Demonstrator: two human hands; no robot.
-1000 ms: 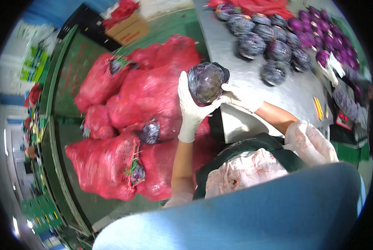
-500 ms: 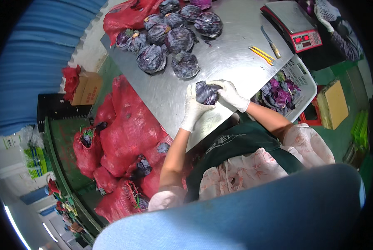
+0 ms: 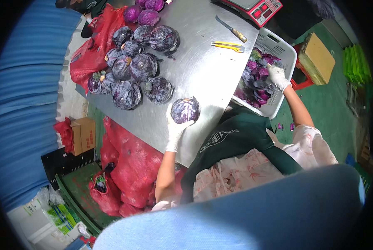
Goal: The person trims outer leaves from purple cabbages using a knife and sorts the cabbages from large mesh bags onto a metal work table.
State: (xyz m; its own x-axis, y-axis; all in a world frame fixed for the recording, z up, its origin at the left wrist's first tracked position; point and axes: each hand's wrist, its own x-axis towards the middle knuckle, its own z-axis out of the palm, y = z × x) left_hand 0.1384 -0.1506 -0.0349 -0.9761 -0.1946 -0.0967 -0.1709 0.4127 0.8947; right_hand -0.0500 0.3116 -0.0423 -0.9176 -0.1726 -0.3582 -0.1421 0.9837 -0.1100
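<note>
My left hand (image 3: 176,130), in a white glove, is wrapped round the lower left side of a red cabbage (image 3: 185,110) standing on the steel table. Pale veins and a cut stem area show on the cabbage's upper side. Over at the right, my gloved right hand (image 3: 279,77) is above a white plastic basket (image 3: 292,54), its fingers stretched toward the loose purple leaves (image 3: 259,73) in it. No leaf is plainly visible in those fingers. Several dark, untrimmed red cabbages (image 3: 142,67) sit together on the table, left of and beyond the held one.
A yellow utility knife (image 3: 228,46) and a wooden-handled knife (image 3: 238,35) lie on the steel table (image 3: 194,66), near a red scale (image 3: 263,12). Peeled purple cabbages (image 3: 148,17) are at the far end. Red mesh sacks (image 3: 134,166) fill the floor at left.
My right hand has left the cabbage and swung right to the leaf basket. My left hand still holds the cabbage, now turned to show paler veins. The view has shifted to the right.
</note>
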